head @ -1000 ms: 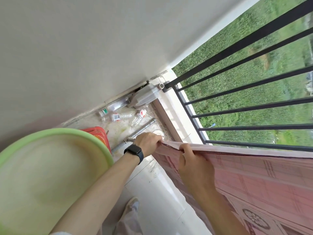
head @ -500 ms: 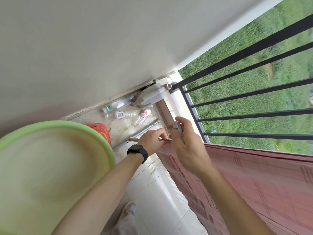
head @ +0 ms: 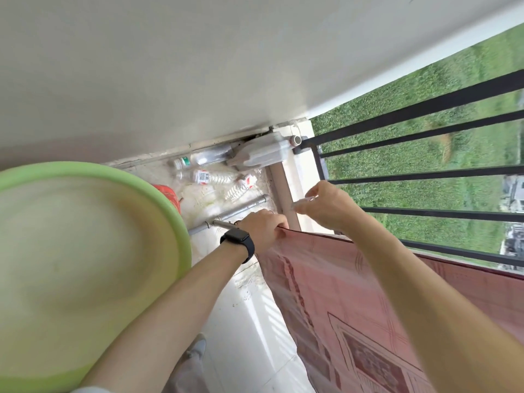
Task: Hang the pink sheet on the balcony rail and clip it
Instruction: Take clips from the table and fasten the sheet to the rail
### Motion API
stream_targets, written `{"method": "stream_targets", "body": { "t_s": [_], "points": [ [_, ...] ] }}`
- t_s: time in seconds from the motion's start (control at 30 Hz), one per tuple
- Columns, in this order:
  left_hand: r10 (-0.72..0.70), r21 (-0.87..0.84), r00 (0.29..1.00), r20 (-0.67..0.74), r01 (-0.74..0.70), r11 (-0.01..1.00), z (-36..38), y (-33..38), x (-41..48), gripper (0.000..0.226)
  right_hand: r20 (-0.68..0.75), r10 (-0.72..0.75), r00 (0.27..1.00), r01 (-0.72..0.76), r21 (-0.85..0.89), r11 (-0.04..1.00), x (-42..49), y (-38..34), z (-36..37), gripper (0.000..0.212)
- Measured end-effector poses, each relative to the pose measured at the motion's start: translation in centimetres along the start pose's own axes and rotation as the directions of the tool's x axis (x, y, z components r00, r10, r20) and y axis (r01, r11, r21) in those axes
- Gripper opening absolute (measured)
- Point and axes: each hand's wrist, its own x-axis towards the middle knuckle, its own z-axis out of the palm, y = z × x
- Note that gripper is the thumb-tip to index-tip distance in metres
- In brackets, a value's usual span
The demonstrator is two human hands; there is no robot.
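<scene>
The pink sheet (head: 326, 279) now drapes over the balcony rail (head: 459, 255) at lower right. The right hand (head: 329, 207) has left the hem and risen to centre frame, its fingers (head: 317, 190) pinching a pale clip (head: 304, 202), so clipping looks imminent; the left hand (head: 265, 228) grips the sheet's corner

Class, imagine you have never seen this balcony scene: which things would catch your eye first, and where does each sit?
The pale green basin fills the left side, close to the camera. At centre, the left hand grips the corner of the pink sheet draped over the rail, while the right hand holds a small clear clip just above it. Black railing bars cross the right, with green grass behind.
</scene>
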Motion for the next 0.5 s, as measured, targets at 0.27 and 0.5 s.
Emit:
{"method": "stream_targets", "body": {
  "t_s": [0.27, 0.5],
  "points": [
    [-0.008, 0.018, 1.0, -0.024, 0.008, 1.0, -0.5, -1.1, -0.1, 0.022, 0.047, -0.086, 0.995, 0.094, -0.234, 0.968, 0.7, -0.3, 0.8, 0.029],
    [-0.028, -0.082, 0.988, -0.153, 0.015, 0.997, 0.4, -1.7, 0.6, 0.013, -0.009, -0.178, 0.984, 0.172, -0.203, 0.964, 2.1, 0.1, 1.7, 0.034]
  ]
}}
